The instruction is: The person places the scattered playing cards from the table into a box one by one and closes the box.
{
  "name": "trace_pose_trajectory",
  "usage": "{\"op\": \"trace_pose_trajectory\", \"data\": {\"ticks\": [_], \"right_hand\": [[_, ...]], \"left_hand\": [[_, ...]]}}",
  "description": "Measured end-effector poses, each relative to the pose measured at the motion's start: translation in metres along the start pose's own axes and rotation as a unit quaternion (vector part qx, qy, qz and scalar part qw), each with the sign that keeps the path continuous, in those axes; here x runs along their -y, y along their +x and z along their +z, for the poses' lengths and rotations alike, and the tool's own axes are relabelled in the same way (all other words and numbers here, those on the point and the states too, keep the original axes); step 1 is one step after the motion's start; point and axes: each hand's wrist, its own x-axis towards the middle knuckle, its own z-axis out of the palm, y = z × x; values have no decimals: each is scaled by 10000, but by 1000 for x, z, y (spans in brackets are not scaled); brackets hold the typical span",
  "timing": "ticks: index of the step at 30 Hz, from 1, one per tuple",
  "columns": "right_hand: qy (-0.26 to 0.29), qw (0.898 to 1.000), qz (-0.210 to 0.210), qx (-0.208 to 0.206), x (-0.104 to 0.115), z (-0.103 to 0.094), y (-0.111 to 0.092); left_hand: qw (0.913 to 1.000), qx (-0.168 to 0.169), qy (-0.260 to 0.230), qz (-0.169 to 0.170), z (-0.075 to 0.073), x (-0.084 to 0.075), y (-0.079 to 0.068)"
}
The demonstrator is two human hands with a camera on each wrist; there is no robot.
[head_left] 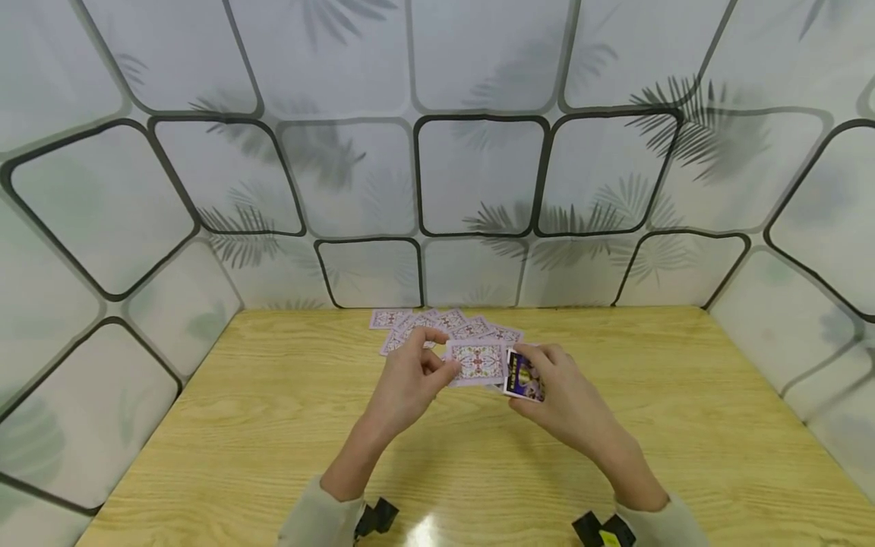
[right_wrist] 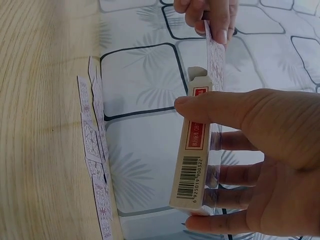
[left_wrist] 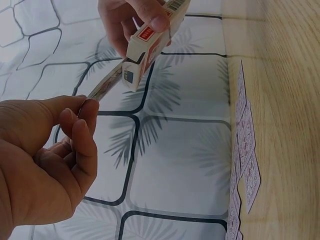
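Observation:
My left hand (head_left: pixel 409 380) pinches a playing card (head_left: pixel 478 362) with a flowered back between thumb and fingers. In my right hand (head_left: pixel 563 391) is a small card box (head_left: pixel 523 376), gripped with the thumb along its narrow side and the fingers behind. That side carries a barcode (right_wrist: pixel 188 177) and red labels in the right wrist view. The box's end flap (right_wrist: pixel 197 73) stands open toward the left hand, and the card's far edge reaches the box's open end. Both are held up above the table.
Several playing cards (head_left: pixel 451 319) lie spread, flowered backs up, at the back of the wooden table (head_left: pixel 287 395). Close behind them rises a patterned cloth wall (head_left: pixel 478 175), which also runs along both sides.

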Motion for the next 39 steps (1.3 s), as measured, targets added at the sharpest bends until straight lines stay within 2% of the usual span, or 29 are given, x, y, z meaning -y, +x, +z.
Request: {"op": "trace_pose_trajectory", "data": {"ticks": [16,24,31,39], "right_hand": [[-50,10000,-12,73,-1,0,0],[-131,9999,-50,92,-1,1,0],[-152,9998,-48,112,0,1,0],[-196,9997,-149,71,-1,3,2]], "left_hand": [[9988,-162,368,283,1,0,1],[9981,-126,495,342,3,1,1],[9968,-38,627,489,6,0,1],[9966,246,652,429,10,0,0]]}}
